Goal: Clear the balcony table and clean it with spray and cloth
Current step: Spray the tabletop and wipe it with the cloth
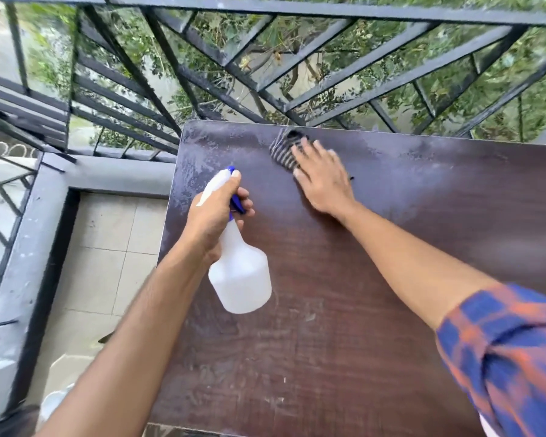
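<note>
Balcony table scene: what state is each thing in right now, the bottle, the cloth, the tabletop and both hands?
Spray bottle: lifted off the table, gripped at the neck.
Cloth: bunched, pressed flat on the far tabletop.
Table: no items on it, dusty and streaked.
Left hand: closed around the bottle, fingers at the trigger.
Right hand: palm down on the cloth.

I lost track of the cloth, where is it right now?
The cloth lies under the right hand near the table's far edge by the railing.

Left hand (216,212) fisted (forearm raised); right hand (323,176) flat, fingers spread.
</note>
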